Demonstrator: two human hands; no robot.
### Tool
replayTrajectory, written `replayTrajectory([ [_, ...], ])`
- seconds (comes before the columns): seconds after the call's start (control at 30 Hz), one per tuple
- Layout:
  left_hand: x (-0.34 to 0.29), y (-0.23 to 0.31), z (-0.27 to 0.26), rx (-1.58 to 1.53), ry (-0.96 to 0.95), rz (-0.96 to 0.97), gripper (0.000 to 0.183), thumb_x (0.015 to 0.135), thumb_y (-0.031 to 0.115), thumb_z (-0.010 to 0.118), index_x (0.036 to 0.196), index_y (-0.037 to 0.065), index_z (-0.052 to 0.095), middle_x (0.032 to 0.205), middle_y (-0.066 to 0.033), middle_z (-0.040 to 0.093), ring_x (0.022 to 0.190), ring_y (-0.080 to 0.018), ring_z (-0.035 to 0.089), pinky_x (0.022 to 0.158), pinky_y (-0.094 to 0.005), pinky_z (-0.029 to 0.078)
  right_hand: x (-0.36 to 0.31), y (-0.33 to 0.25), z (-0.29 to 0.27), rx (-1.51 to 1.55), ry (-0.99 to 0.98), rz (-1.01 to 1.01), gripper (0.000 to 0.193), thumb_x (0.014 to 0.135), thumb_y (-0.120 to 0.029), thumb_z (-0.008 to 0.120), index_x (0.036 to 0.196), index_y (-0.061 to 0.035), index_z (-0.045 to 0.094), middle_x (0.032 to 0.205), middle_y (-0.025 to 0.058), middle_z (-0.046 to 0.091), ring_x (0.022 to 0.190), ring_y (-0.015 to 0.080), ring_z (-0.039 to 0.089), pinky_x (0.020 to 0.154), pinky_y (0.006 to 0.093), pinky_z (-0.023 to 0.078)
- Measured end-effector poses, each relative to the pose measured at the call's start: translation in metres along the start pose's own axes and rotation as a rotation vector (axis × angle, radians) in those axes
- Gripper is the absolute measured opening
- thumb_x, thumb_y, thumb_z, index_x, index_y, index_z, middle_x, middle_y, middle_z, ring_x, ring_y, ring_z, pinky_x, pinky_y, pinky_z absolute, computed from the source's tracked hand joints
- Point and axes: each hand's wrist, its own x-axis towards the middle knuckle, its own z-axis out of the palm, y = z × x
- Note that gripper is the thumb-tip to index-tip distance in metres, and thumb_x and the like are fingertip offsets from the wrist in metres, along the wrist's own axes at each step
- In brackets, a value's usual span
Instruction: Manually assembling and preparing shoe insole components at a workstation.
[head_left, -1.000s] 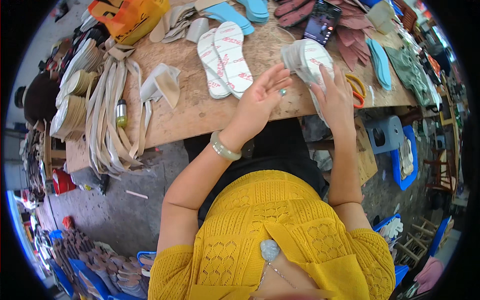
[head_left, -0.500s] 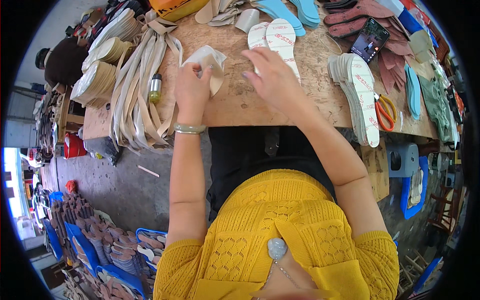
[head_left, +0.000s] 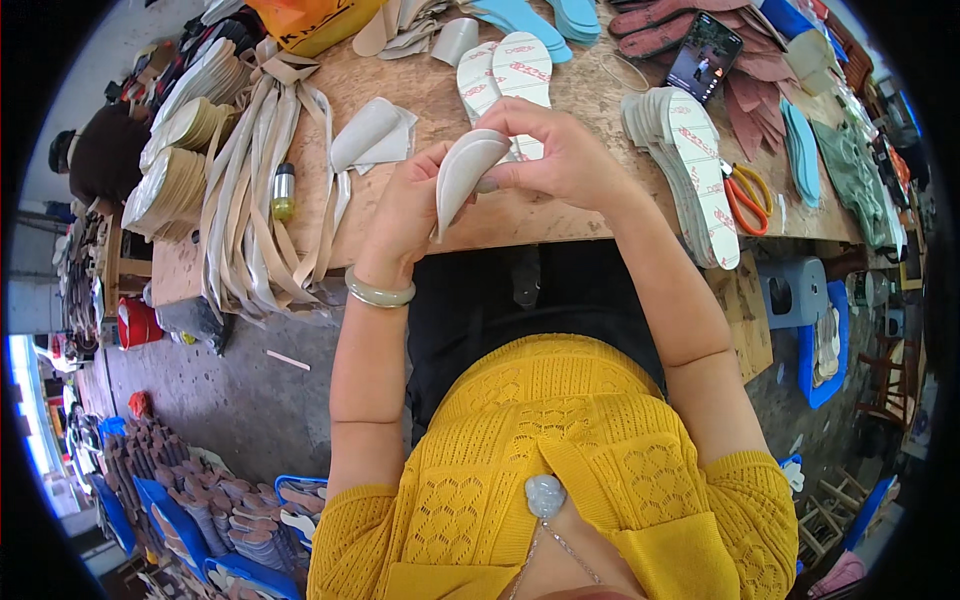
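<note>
A curved, off-white half-moon piece [head_left: 466, 172] is held between my two hands above the table's near edge. My left hand [head_left: 402, 212] grips its left and lower side, the bangle showing at the wrist. With fingers and thumb, my right hand [head_left: 565, 158] pinches its upper right end. Behind the right hand lie white insoles [head_left: 524, 70] with red print, partly covered by the fingers. Just beyond my left hand, similar off-white pieces [head_left: 375, 136] rest loosely on the wooden table [head_left: 418, 72].
Long pale strips [head_left: 250, 190] hang over the table edge at left, beside a small bottle [head_left: 284, 192]. At right are stacked insoles [head_left: 700, 180], orange-handled scissors [head_left: 745, 200] and a phone [head_left: 704, 58]. Blue insoles [head_left: 520, 25] lie at the back.
My left hand has lifted a piece off the pile and brought it right, toward me. My right hand, fingers apart earlier, has closed on it too. The view has shifted slightly.
</note>
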Motion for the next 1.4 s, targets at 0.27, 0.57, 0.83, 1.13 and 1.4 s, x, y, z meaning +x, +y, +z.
replayTrajectory([
  [0.27,0.002,-0.038,0.041,0.029,0.090,0.219,0.038,0.098,0.024,0.047,0.126,0.000,0.052,0.112,-0.0119,0.061,0.095,-0.0165,0.062,0.083,-0.0262,0.050,-0.022,-0.010,-0.004,0.465,0.245,0.281,0.023,0.089,-0.013,0.064,0.110,-0.0044,0.063,0.085,-0.0019,0.062,0.069,0.0043,0.054,0.060,0.0190,0.046],
  [0.57,0.000,-0.034,0.043,-0.493,-0.103,0.186,0.043,0.095,0.024,0.056,0.128,-0.003,0.049,0.127,-0.0107,0.055,0.114,-0.0206,0.055,0.098,-0.0357,0.045,-0.026,-0.015,-0.005,0.318,0.179,0.347,0.034,0.090,-0.014,0.061,0.124,-0.0084,0.059,0.084,-0.0029,0.064,0.053,0.0004,0.046,0.044,0.0167,0.038],
  [0.83,-0.025,-0.016,0.060,-0.158,0.090,0.351,0.043,0.099,0.017,0.045,0.137,-0.002,0.038,0.143,-0.0156,0.040,0.129,-0.0229,0.043,0.108,-0.0376,0.035,-0.034,-0.023,0.010,0.656,0.277,0.055,0.038,0.086,-0.008,0.065,0.122,-0.0051,0.055,0.096,-0.0017,0.062,0.078,0.0056,0.057,0.064,0.0190,0.049],
  [1.13,-0.040,-0.039,0.032,-0.142,0.092,0.491,0.036,0.099,0.019,0.049,0.128,-0.001,0.048,0.123,-0.0111,0.057,0.111,-0.0210,0.056,0.093,-0.0360,0.047,-0.046,-0.039,0.068,0.708,0.154,0.290,0.022,0.089,-0.009,0.062,0.109,-0.0016,0.055,0.079,0.0048,0.063,0.059,0.0102,0.060,0.052,0.0220,0.048],
  [1.4,-0.033,-0.035,0.017,-0.408,0.319,0.503,0.027,0.096,0.011,0.051,0.121,-0.001,0.051,0.112,-0.0102,0.061,0.100,-0.0195,0.062,0.083,-0.0321,0.052,-0.032,-0.013,0.055,-0.180,0.471,0.077,0.016,0.086,-0.015,0.064,0.097,-0.0027,0.065,0.076,0.0092,0.067,0.068,0.0144,0.063,0.063,0.0275,0.050],
])
